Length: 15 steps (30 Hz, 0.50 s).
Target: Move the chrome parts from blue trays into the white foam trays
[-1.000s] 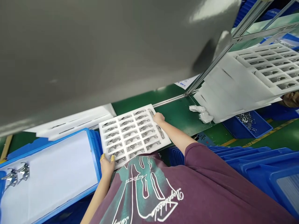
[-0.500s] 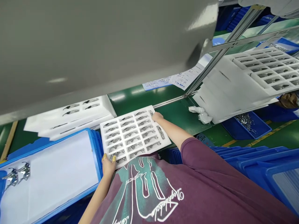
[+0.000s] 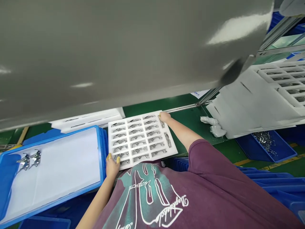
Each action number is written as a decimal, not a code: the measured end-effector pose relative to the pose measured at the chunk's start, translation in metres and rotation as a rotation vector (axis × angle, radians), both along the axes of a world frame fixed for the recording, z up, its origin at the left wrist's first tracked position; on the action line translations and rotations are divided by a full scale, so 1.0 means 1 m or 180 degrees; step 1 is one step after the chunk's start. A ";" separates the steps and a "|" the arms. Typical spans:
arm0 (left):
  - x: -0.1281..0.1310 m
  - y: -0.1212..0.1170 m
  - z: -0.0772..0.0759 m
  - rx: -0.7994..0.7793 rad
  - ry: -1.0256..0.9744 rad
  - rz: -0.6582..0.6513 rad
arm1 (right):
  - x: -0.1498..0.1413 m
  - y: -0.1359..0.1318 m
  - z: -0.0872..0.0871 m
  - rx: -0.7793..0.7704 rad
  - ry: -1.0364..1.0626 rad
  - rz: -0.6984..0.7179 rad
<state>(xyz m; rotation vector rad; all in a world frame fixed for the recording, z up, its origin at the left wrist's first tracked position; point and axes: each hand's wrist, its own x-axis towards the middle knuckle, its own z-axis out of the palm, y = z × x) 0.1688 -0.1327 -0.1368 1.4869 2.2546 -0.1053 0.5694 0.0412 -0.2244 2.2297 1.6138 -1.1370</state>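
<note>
A white foam tray (image 3: 147, 135) with slotted rows of shiny curved metal parts (image 3: 137, 137) lies in front of my body, close against my shirt. My left hand (image 3: 112, 165) grips its near left corner, with yellow coverings on the fingertips. At the far right corner my right hand (image 3: 164, 117) is closed on the tray's edge. Left of the tray is a blue bin (image 3: 101, 178) lined with white sheet; two shiny chromed metal pieces (image 3: 30, 160) lie at its left end.
White foam trays (image 3: 95, 118) are stacked behind the blue bin. At right rises a taller foam tray stack (image 3: 250, 101), with crumpled clear plastic (image 3: 214, 126) beside it. A blue box of small metal parts (image 3: 265, 143) sits below. A large grey panel (image 3: 133, 57) overhangs the green bench (image 3: 188, 119).
My view has shifted, so the grey panel covers more of the bench and the paper sheets. Both hands still hold the foam tray, which appears turned slightly.
</note>
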 end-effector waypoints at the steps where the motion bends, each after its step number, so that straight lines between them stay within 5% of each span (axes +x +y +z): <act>1: -0.001 -0.001 -0.001 0.0017 0.0018 -0.0023 | 0.001 -0.001 -0.002 0.0007 -0.0010 0.0024; 10: -0.004 -0.006 -0.007 0.0099 0.0060 0.0008 | 0.000 -0.006 -0.003 0.0250 -0.0071 0.0179; 15: 0.001 -0.005 -0.002 0.0080 0.0105 0.0024 | 0.000 -0.013 0.008 -0.0382 -0.0102 -0.0240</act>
